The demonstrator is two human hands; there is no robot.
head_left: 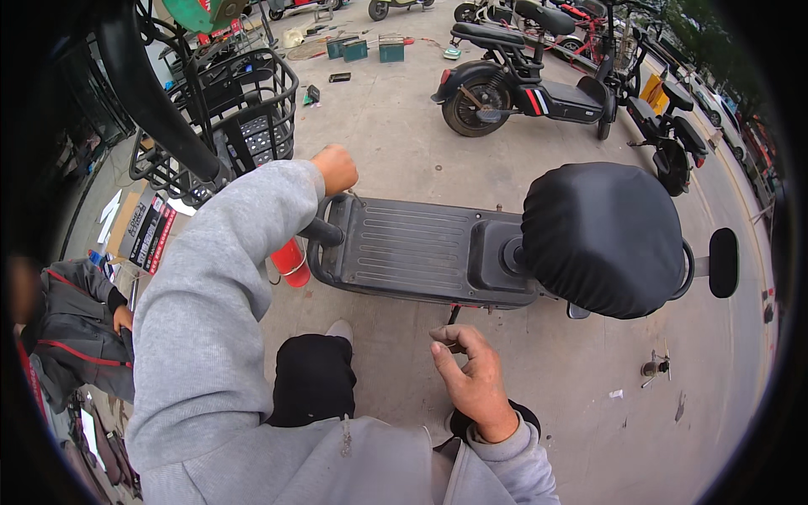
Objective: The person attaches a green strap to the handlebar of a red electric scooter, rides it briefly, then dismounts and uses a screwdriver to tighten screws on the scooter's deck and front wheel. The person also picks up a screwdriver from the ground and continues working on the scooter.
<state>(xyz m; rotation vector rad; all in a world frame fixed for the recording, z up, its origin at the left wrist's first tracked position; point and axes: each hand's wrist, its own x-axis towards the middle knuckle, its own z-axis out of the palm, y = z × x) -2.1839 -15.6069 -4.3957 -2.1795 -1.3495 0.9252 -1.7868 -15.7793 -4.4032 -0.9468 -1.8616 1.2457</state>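
An electric scooter stands crosswise before me, with a grooved black footboard (412,244) and a seat in a black cover (602,240). My left arm reaches over the steering column (324,232). My left hand (337,168) is closed at the front far corner of the footboard; its fingertips are turned away, so what it holds is hidden. On the near side of the footboard, my right hand (475,379) is raised with thumb and forefinger pinched together. A small thin thing seems to be between them, too small to name.
A wire basket (252,109) is at the scooter's front, above a red cylinder (290,263). Another person (76,328) is at the left beside a cardboard box (143,227). Beyond stand a parked black scooter (522,93) and green boxes (391,49). A small metal tool (656,368) lies at right.
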